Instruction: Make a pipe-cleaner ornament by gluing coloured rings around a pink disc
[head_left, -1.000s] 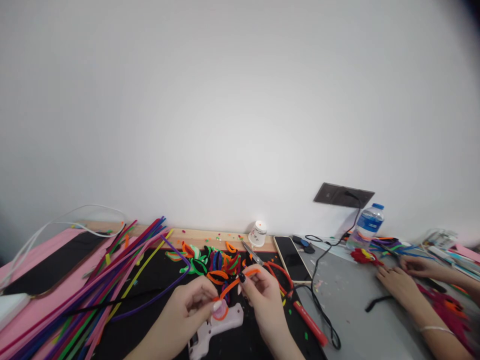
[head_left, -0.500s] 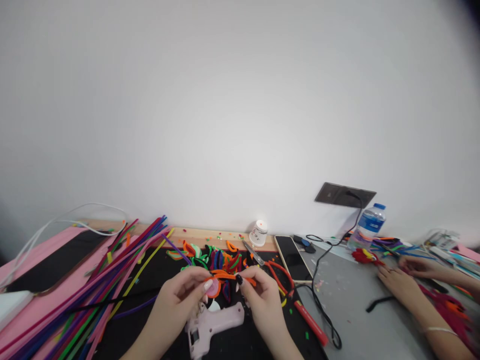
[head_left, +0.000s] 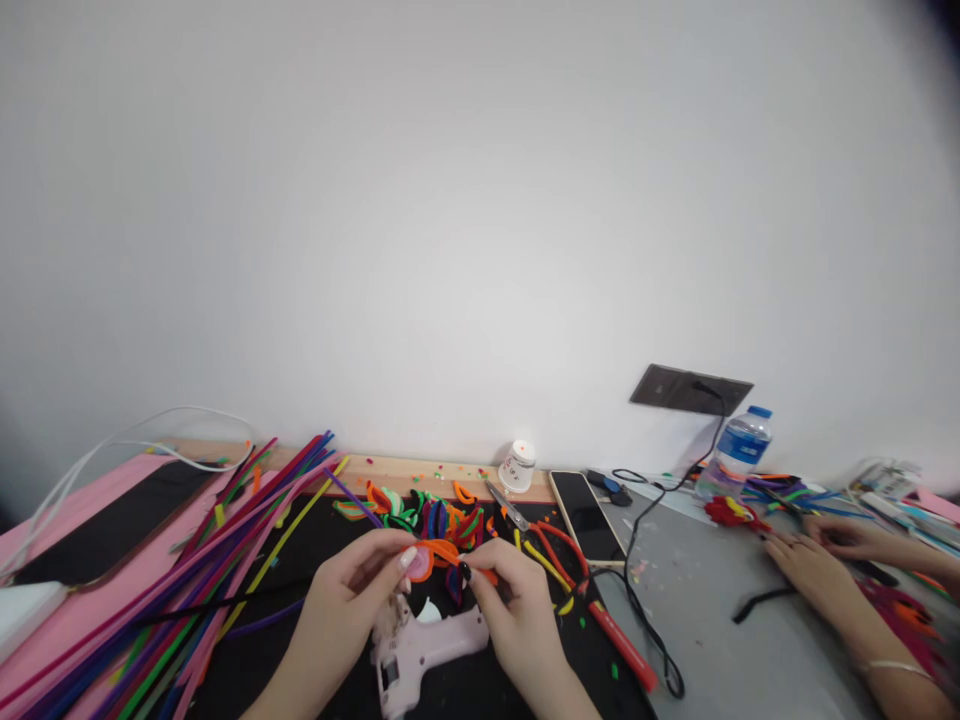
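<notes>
My left hand (head_left: 352,590) pinches a small pink disc (head_left: 421,563) with an orange pipe cleaner (head_left: 444,551) curved round its edge. My right hand (head_left: 504,600) pinches the same orange pipe cleaner at its right end, thumb and forefinger pressed together. Both hands hover just above a pale pink glue gun (head_left: 424,652) lying on the black mat (head_left: 300,560). A heap of bent pipe-cleaner loops (head_left: 431,515) in orange, green, red and blue lies right behind my hands.
Long pipe cleaners (head_left: 225,560) fan across the left side. Scissors (head_left: 525,525), a phone (head_left: 583,515), a small white pot (head_left: 517,466) and a black cable (head_left: 645,600) lie at the right. Another person's hands (head_left: 814,560) rest on the grey table beside a water bottle (head_left: 736,450).
My hands have come closer together and the orange pipe cleaner, which stuck out straight to the right, now wraps more round the pink disc. The other person's hands barely moved.
</notes>
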